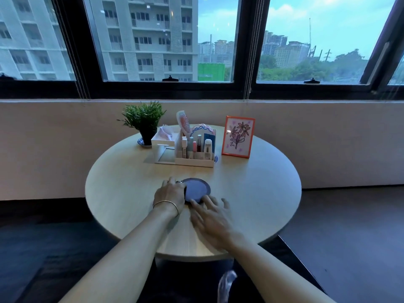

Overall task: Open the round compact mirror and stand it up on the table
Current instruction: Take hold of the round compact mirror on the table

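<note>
Both hands at compact mirror (196,190) near tabletop (251,193) front edge: left hand (170,193) grips rim, right hand (211,217) fingers spread, touching. Mirror apparently open, tilted; standing unconfirmed, release left.

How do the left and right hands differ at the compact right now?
The left hand is curled against the compact mirror's left edge; the right hand is spread, only a fingertip reaching its near rim. The left is sharp and has a bangle at the wrist; the right is motion-blurred, bare. Both are over the round table.

Single head cam, fwd/down over round table (131,193), window wall beyond.
</note>
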